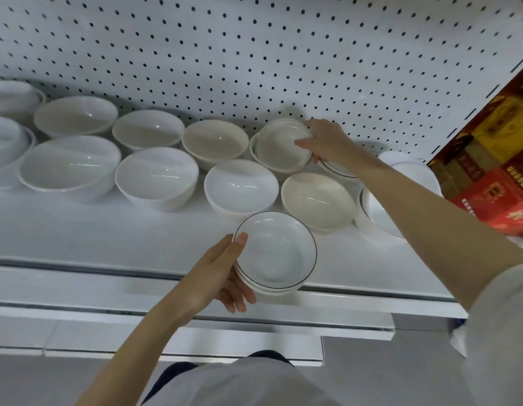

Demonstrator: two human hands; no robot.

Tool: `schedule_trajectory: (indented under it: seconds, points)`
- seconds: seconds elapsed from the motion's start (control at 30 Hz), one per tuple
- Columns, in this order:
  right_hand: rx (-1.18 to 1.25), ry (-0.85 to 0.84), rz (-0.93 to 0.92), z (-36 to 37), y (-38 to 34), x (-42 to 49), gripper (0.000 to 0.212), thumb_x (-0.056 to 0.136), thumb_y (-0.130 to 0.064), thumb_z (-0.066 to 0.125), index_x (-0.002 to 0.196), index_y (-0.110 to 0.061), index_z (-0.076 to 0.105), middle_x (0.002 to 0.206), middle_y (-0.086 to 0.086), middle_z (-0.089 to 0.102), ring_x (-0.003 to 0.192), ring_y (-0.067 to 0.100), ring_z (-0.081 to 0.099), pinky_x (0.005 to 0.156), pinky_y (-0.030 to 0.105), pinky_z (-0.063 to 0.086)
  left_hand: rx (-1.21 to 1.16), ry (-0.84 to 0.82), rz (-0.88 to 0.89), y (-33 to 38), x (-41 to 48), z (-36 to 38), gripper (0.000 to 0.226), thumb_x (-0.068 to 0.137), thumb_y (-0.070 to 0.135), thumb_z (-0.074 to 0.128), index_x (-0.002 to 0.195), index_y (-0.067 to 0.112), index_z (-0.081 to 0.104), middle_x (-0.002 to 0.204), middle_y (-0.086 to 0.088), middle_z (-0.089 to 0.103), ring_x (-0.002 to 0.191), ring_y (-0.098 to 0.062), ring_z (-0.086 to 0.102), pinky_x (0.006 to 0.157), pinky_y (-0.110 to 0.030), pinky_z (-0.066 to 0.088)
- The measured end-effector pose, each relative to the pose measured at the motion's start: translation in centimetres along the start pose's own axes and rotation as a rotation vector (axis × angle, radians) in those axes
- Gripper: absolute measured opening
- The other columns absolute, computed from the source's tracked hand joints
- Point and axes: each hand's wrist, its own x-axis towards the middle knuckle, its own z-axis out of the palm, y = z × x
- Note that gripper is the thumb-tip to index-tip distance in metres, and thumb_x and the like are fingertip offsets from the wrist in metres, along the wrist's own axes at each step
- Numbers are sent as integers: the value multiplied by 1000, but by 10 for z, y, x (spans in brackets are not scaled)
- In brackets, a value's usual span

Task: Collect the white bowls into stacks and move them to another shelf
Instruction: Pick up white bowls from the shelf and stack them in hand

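My left hand [222,276] holds a small stack of dark-rimmed white bowls [276,254] over the front edge of the white shelf [108,230], thumb on the rim. My right hand [327,142] grips a tilted dark-rimmed bowl [283,145] at the back of the shelf, against the pegboard. Another rimmed bowl [339,169] lies partly hidden under that hand. Several plain white and cream bowls stand in two rows on the shelf, among them one [241,186] just behind the held stack and a cream one [317,200] to its right.
A perforated white back panel [254,54] closes the shelf behind. A red and gold printed carton [494,171] stands at the right end. More white bowls [380,212] sit under my right forearm, and stacked ones [8,142] at the far left. Lower shelf edges [196,332] jut out below.
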Motion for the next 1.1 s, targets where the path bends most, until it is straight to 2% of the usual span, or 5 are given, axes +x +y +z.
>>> schedule_trajectory:
  seconds: [0.17,0.5,0.63,0.87,1.1]
  points:
    - [155,-36,51,1,7,7,36,92,-12,57,128,-13,54,76,17,63,38,8,57,35,12,37,-20,-13,11,0,0,0,56,82,64,32,111,20,51,68,-24,68,47,-26,59,47,-28,50]
    - [406,57,116,-17,-7,-10,28,92,-4,53,118,-9,60,60,11,55,33,5,52,36,16,35,-26,-109,-29,0,1,-7,63,73,70,36,114,24,50,74,-24,70,57,-28,67,57,-34,56]
    - [556,131,136,-37,-23,-41,25,92,-4,53,114,-12,61,52,8,52,32,6,49,38,17,34,-44,-165,-78,-1,5,-13,95,61,79,34,120,7,53,75,-24,71,61,-29,68,57,-33,56]
    - [802,139,241,-28,-37,-134,19,93,-6,54,109,-1,64,50,11,46,37,14,31,48,25,27,-96,-244,-138,0,9,-15,103,58,81,24,86,-9,66,74,-25,69,58,-27,67,54,-31,56]
    - [820,162,281,-4,-46,-204,18,93,-5,54,100,-11,70,71,17,48,40,14,40,45,23,25,-26,-284,-125,-1,11,-19,113,55,81,29,118,-9,54,77,-25,71,60,-27,69,53,-31,56]
